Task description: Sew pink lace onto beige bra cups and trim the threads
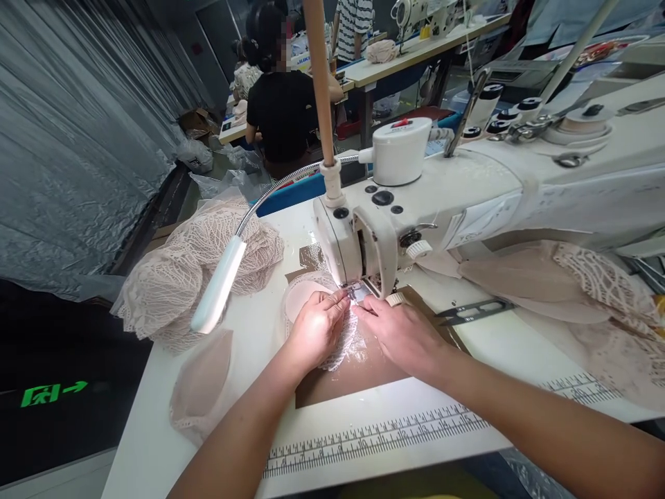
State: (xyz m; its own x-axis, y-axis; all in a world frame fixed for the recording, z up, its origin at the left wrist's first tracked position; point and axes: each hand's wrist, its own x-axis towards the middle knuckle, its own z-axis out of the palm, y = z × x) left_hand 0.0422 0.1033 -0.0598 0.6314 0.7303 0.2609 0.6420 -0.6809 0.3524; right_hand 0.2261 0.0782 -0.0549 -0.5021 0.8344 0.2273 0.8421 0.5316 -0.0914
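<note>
A lace piece (340,350) is laid on the table (156,443), its far edge just at the presser foot (358,292) of the sewing machine (467,194), and it is held there from both sides. The left hand (316,330) is set down on the lace, its fingers close together and bent, the tips pressed at the edge beside the foot; whether that edge is pinched between thumb and forefinger cannot be told. The right hand (402,334) is laid flat and unclenched on the other side, fingers together and pointed at the foot, nothing being gripped. With the hands so placed, the piece appears to be kept flat and steered close to the needle. The lamp (218,284) is bent low on its gooseneck, apparently so that light is thrown on the foot. Snips (472,310) are left just right of the right hand, within reach. A lace pile (197,270) is heaped at the left, a foam cup (200,381) near it, and a tape rule (364,436) is fixed along the near edge. A person in black (283,111) is seated at a bench well behind.
</note>
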